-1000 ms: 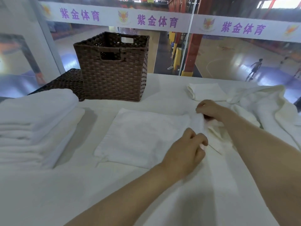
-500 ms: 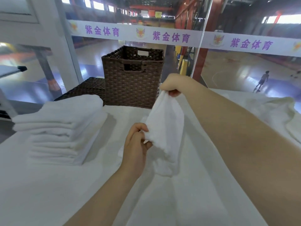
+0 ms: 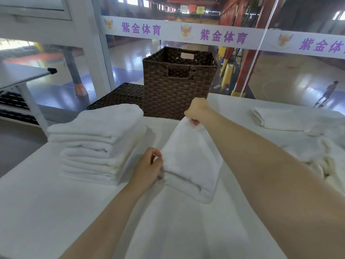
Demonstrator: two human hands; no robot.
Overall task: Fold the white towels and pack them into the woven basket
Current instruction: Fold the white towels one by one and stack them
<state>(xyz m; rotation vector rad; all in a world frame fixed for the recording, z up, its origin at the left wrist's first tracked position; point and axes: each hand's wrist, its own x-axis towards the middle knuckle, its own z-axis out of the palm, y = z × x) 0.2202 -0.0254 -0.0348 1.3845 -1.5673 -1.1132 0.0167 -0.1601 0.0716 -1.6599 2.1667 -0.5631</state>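
Note:
I hold a white towel (image 3: pixel 190 157) doubled over in the middle of the table. My right hand (image 3: pixel 197 113) pinches its far upper corner and lifts it off the table. My left hand (image 3: pixel 149 169) pinches the near left corner, low over the table. The towel's folded lower edge lies on the table. A brown woven basket (image 3: pixel 177 90) stands upright behind the towel, just beyond my right hand. A stack of several folded white towels (image 3: pixel 99 143) sits to the left of my left hand.
A flat woven lid (image 3: pixel 119 96) lies behind the stack, left of the basket. One folded towel (image 3: pixel 276 118) lies at the far right, with a heap of unfolded white towels (image 3: pixel 324 156) near the right edge. A white cloth (image 3: pixel 56 212) covers the table. Glass panels stand behind.
The towel lay flat a second ago with both hands at its right edge. I lifted that edge, carried it over to the left, and the doubled towel now sinks towards the table.

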